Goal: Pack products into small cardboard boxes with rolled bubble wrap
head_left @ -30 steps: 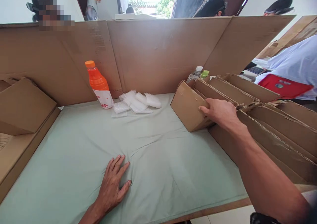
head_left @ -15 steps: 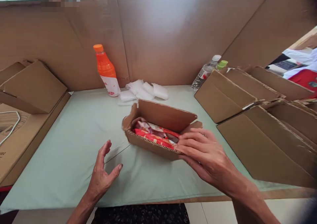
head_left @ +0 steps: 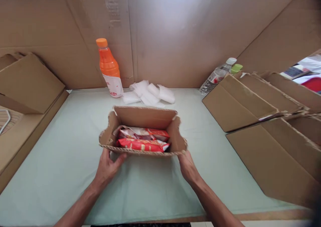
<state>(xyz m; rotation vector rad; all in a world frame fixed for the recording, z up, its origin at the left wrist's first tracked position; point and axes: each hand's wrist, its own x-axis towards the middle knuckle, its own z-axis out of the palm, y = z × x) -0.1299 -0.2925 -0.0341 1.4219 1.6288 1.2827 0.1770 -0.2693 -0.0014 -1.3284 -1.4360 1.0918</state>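
While clamped at its near corners by left hand point(head_left: 108, 168) and right hand point(head_left: 187, 166), sits squared to the table's point(head_left: 62, 173) near edge, open box point(head_left: 142, 118), top up so red packets point(head_left: 142, 143) show. Half a second ago lay skewed, only right hand on it, left lifted and spread.

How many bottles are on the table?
3: an orange bottle at the back left, and a clear bottle and green-capped bottle behind the right-hand cardboard boxes. More may be hidden there.
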